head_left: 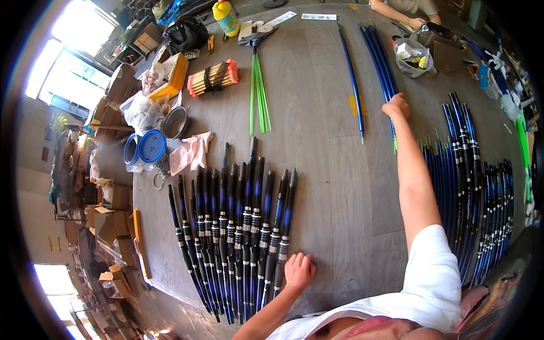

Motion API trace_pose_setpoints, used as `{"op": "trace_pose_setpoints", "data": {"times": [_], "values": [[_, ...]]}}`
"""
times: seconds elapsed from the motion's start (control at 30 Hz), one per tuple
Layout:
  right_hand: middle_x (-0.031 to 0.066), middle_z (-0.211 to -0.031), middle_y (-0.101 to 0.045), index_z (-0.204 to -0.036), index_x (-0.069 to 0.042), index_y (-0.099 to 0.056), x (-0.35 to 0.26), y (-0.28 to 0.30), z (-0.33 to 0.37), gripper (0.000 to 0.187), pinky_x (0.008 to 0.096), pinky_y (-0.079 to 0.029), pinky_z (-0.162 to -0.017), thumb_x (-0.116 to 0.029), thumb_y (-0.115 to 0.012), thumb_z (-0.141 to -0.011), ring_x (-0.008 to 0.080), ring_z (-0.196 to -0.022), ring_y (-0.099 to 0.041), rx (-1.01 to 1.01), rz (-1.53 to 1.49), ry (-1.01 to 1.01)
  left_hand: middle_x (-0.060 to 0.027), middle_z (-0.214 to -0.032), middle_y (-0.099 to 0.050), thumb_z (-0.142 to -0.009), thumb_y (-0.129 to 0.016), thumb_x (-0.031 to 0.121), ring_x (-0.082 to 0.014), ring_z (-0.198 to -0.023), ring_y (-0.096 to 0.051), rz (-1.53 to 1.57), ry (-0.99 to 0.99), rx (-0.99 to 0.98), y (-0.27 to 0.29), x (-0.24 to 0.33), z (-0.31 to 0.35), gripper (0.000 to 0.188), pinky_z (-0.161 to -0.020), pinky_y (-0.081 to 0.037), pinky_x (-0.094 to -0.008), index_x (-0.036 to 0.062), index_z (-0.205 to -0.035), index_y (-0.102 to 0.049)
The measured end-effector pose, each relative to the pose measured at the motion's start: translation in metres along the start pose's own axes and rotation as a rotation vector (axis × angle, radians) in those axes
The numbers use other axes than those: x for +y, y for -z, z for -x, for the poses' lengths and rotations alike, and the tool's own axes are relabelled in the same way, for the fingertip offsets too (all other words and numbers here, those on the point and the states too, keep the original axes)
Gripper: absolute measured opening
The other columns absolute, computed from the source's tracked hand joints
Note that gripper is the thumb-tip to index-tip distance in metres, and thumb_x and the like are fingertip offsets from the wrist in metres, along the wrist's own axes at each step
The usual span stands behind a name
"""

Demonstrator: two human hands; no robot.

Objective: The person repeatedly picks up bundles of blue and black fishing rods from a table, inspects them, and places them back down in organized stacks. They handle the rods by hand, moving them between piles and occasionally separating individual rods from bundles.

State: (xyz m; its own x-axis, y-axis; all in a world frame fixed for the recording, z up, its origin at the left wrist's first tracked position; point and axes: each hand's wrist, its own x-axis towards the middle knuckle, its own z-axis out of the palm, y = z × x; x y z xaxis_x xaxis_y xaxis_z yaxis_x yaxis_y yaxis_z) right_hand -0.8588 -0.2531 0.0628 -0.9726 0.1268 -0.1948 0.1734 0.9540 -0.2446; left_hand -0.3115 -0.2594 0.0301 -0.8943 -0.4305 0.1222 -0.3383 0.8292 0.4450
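My right arm stretches far across the table. My right hand (396, 106) is closed at the lower end of a bundle of slim blue rod sections (376, 59), whose green tips poke out just below it. A single blue rod section (351, 76) lies apart to the left. My left hand (299, 271) rests on the table in a loose fist, with nothing seen in it. Right beside it on the left is a row of black and blue fishing rods (247, 215) with silver-ringed reel seats, fanned side by side.
More fishing rods (466, 153) lie at the right. Thin green rods (259, 102), an orange-tipped bundle (213, 78), a yellow bottle (226, 18), a blue-lidded tub (152, 146) and a pink cloth (191, 152) sit far left. A co-worker's hand (417, 23) is near a plastic tub (412, 56).
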Motion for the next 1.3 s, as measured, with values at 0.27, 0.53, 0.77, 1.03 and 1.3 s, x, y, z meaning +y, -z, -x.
{"op": "trace_pose_setpoints", "data": {"times": [0.27, 0.53, 0.77, 1.03, 1.3], "values": [[0.0184, -0.113, -0.058, -0.118, -0.002, -0.043, 0.032, 0.010, 0.002, 0.062, 0.0398, -0.047, -0.089, -0.016, -0.070, -0.064, 0.0324, -0.106, -0.057, -0.006, -0.023, 0.050, -0.0062, -0.068, -0.046, -0.065, -0.058, 0.010, -0.0251, -0.063, -0.049, 0.012, -0.004, 0.004, 0.001, 0.002, 0.001, 0.010, -0.052, -0.041, -0.0373, 0.0099, -0.075, -0.054], [0.0188, -0.100, -0.062, -0.108, -0.006, -0.045, 0.084, 0.056, 0.074, 0.056, 0.0441, -0.050, -0.079, -0.015, -0.071, -0.060, 0.0362, -0.095, -0.059, 0.053, 0.139, 0.253, -0.0065, -0.071, -0.048, -0.067, -0.057, 0.010, -0.0258, -0.068, -0.050, 0.019, 0.012, 0.027, -0.001, 0.002, 0.005, 0.008, -0.056, -0.042, -0.0377, 0.0100, -0.075, -0.054], [0.0205, -0.086, -0.063, -0.109, -0.005, -0.044, 0.143, 0.103, 0.177, 0.052, 0.0438, -0.051, -0.072, -0.007, -0.066, -0.062, 0.0379, -0.083, -0.062, 0.057, 0.175, 0.468, -0.0108, -0.092, -0.054, -0.069, -0.060, 0.008, -0.0279, -0.086, -0.053, 0.108, -0.032, 0.086, 0.001, 0.002, 0.005, 0.029, -0.074, -0.046, -0.0377, 0.0064, -0.097, -0.054], [0.0194, -0.086, -0.063, -0.111, -0.003, -0.047, 0.196, 0.154, 0.286, 0.056, 0.0420, -0.049, -0.071, -0.002, -0.064, -0.058, 0.0369, -0.080, -0.061, -0.077, 0.133, 0.761, -0.0191, -0.144, -0.023, -0.056, -0.077, 0.032, -0.0333, -0.133, -0.025, -0.311, -0.566, 0.210, 0.131, 0.049, -0.124, 0.089, -0.107, -0.025, -0.0443, 0.0186, -0.135, -0.037], [0.0195, -0.089, -0.061, -0.108, -0.005, -0.048, 0.243, 0.184, 0.357, 0.057, 0.0409, -0.049, -0.072, 0.000, -0.066, -0.055, 0.0369, -0.081, -0.060, -0.295, 0.073, 1.047, -0.0103, -0.123, -0.051, -0.075, -0.056, 0.014, -0.0265, -0.114, -0.049, -0.606, -0.734, 0.464, 0.179, -0.003, -0.120, 0.049, -0.102, -0.032, -0.0422, 0.0207, -0.122, -0.049]]}}
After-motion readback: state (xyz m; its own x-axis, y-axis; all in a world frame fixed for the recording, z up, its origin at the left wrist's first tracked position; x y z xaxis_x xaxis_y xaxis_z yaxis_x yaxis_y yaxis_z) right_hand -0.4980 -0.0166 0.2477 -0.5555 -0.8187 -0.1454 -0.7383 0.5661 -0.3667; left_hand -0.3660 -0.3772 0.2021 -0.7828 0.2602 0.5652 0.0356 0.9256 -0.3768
